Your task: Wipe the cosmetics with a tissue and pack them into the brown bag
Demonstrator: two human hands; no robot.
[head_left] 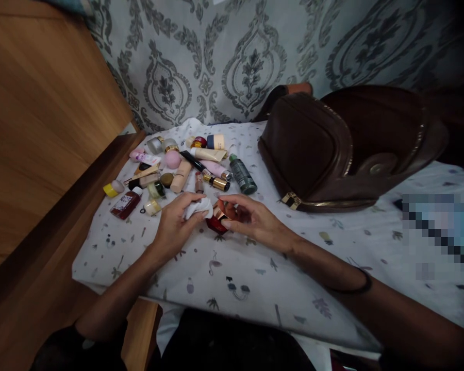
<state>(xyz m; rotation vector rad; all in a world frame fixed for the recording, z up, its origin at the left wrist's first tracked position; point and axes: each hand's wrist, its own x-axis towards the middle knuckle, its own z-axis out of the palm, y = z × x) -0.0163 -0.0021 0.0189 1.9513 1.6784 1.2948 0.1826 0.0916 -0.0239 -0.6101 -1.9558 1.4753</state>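
So you're pinching a crumpled white wad [198,208] in your left hand [177,221] and gripping a red bottle [215,225] in your right hand [255,221], probably steadying it beside the wad. You're holding it nearer than the cosmetics [181,176] lying spread out far left, maybe for easy reach.

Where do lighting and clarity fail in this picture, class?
Head view: dim, top-right corner nearly black; head view: brown bag in deep shade; head view: red container in the right hand looks soft; head view: pixelated patch hides detail at right.
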